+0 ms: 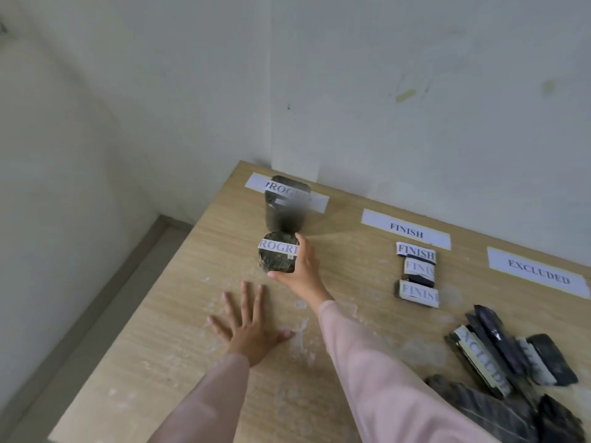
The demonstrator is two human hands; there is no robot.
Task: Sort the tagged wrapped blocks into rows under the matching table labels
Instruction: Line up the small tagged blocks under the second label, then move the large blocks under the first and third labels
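My right hand [303, 266] grips a dark wrapped block tagged PROGRESS [277, 255] that rests on the wooden table [179, 314]. Just behind it stands a taller dark PROGRESS block [286, 206], covering part of the PROGRESS table label [256, 182]. My left hand [251, 327] lies flat on the table with fingers spread, in front of the held block. Under the FINISH label [406, 230] sits a row of three FINISH blocks [417, 273]. The EXCLUDED label [539, 271] has nothing directly under it.
A loose pile of dark wrapped blocks [499, 362], one tagged EXCLUDED, lies at the right front of the table. White walls meet in a corner behind the table. The table's left edge drops to the floor.
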